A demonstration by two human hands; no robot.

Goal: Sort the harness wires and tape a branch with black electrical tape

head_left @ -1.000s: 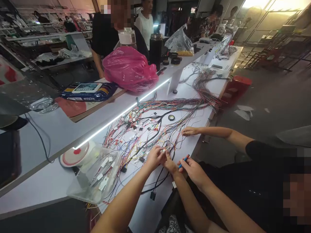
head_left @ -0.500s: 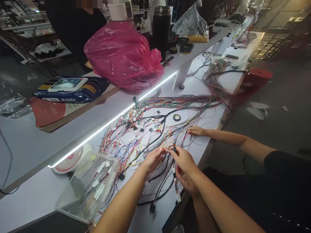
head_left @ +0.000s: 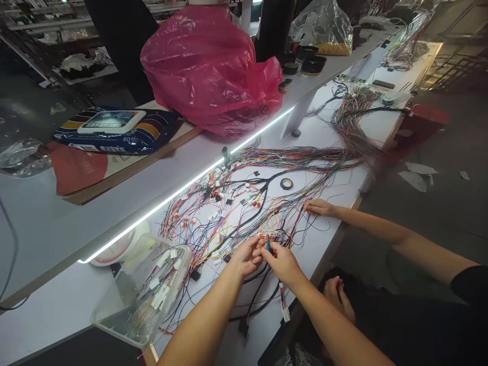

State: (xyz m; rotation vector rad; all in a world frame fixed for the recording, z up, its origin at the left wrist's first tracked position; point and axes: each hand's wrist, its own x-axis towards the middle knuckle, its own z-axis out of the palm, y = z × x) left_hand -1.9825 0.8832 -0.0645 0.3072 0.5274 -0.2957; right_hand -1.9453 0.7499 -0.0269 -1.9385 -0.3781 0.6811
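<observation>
Left hand (head_left: 249, 256) and right hand (head_left: 282, 264) sit close together, fingers curled.

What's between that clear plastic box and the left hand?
In the head view, coloured wires and a black connector lie between the box and left hand.

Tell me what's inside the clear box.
The box holds white pieces, apparently connectors, heaped with thin wires. Whatever lies beneath that heap is covered, so I can't see it.
</observation>
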